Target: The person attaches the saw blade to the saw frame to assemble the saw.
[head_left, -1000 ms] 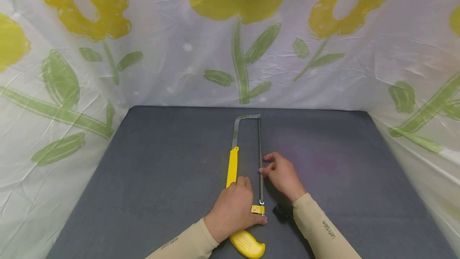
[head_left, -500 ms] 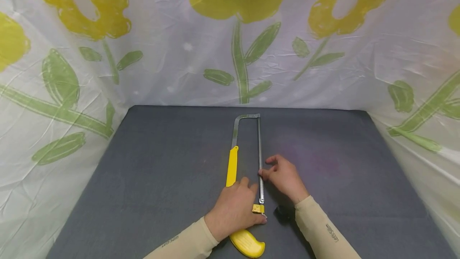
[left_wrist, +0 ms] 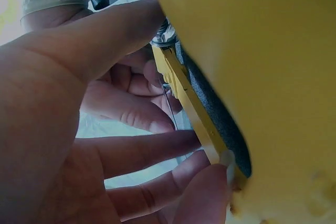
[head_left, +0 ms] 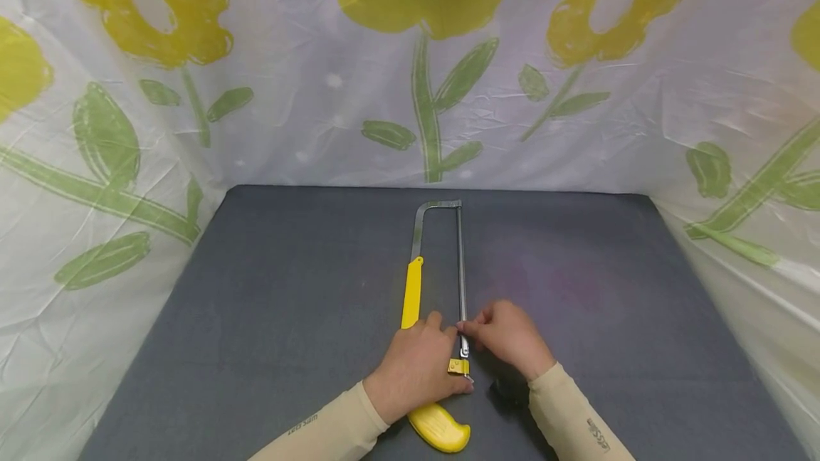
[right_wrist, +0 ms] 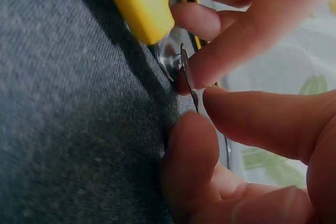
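Note:
A hacksaw with a yellow handle (head_left: 440, 429) and a yellow and silver frame (head_left: 413, 292) lies on the dark table, its far end pointing away from me. My left hand (head_left: 415, 367) grips the frame's near part, with the thumb by the wing nut (head_left: 470, 380) below the yellow blade holder (head_left: 458, 366). With thumb and forefinger, my right hand (head_left: 510, 336) pinches the thin blade (head_left: 460, 269) close to its near end. In the right wrist view the end of the blade (right_wrist: 187, 69) is beside the holder's metal pin (right_wrist: 169, 60), and left-hand fingers (right_wrist: 236, 51) reach in there.
Dark grey cloth covers the table (head_left: 288, 290). A flower-printed curtain (head_left: 307, 91) hangs at the back and on both sides. A black object (head_left: 509, 391) sits under my right wrist, partly in shadow.
My right hand has slid along the blade toward me, nearer the yellow holder, and its fingers have drawn together. The left hand stays on the frame. The head view has shifted slightly.

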`<state>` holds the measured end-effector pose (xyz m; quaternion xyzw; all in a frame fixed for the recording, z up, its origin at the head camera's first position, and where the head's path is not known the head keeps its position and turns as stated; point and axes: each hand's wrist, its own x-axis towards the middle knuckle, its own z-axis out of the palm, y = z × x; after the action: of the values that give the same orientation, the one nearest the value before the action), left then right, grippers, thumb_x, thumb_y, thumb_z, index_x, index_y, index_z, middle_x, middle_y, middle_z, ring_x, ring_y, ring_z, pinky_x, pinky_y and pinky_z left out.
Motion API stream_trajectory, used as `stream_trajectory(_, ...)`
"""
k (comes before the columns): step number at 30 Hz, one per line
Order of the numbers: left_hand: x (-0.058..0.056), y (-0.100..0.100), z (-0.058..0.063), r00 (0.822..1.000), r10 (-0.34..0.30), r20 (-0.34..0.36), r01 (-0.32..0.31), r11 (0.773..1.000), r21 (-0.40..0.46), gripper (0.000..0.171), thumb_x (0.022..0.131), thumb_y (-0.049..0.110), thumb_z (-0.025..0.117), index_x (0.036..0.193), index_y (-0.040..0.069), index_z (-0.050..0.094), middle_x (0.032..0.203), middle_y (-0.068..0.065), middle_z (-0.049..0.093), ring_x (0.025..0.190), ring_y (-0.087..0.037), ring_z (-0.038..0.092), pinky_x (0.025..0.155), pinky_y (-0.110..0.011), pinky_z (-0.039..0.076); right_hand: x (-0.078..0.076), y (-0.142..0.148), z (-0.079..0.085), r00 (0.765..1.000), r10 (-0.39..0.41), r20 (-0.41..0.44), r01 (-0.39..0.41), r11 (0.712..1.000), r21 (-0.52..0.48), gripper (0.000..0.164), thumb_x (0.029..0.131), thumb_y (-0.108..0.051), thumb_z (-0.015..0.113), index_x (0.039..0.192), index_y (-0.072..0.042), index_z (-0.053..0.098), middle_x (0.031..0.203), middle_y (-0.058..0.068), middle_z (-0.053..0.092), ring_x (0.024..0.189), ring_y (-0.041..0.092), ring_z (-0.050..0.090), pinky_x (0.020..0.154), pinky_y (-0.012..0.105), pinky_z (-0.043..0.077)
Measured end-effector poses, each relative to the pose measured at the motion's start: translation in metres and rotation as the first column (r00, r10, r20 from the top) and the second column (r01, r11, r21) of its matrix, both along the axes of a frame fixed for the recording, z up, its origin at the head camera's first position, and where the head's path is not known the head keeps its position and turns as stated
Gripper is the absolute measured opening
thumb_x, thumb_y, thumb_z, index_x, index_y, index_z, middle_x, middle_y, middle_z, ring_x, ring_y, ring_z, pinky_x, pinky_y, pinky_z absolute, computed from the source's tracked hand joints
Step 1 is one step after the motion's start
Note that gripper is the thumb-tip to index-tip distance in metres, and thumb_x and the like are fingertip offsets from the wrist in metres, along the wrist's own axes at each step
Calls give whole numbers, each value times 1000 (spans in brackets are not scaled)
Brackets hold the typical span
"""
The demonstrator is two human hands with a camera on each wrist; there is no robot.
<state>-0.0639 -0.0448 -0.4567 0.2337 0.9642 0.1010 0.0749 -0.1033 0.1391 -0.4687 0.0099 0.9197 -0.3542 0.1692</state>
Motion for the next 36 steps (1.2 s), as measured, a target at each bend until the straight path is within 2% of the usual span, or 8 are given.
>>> stream_trajectory(5,0,1,0,1000,12,6,-12,1000,-8,75,76,69,90,121,11,78,92,-1,58,71,-11,55,60,-33,55,2,4,0,997,45,59,-40,995,-95,43,93,-33,81,58,-10,70,53,-2,62,51,11,37,52,26,25)
stream_trajectory(10,-1,1,1,1000,9,17,-9,1000,-12,74,76,70,90,119,12,78,93,-1,58,70,-10,53,61,-33,55,3,8,1,992,70,107,-50,982,-181,40,94,-29,82,62,-8,71,52,-4,59,48,9,37,50,25,27)
stream_trajectory(17,-1,0,3,1000,7,20,-6,1000,-23,74,76,70,90,119,11,78,93,-1,58,69,-10,53,60,-33,56,2,9,-2,985,90,147,-61,979,-193,35,96,-30,82,68,-10,76,55,-3,61,46,9,39,48,25,30)
stream_trajectory(26,-2,-1,2,1000,3,-16,-3,1000,2,67,74,68,92,110,13,78,90,0,57,67,-9,52,58,-33,54,3,10,-2,981,130,142,-95,969,-230,28,92,-29,86,74,-9,79,59,-4,63,48,10,41,49,25,32)
stream_trajectory(36,-1,0,1,1000,10,-7,-10,1000,5,65,74,68,92,106,14,77,90,0,57,70,-12,53,59,-32,53,7,9,-2,980,123,156,-82,965,-248,23,90,-25,88,77,-8,80,61,-2,68,48,11,44,49,26,36)
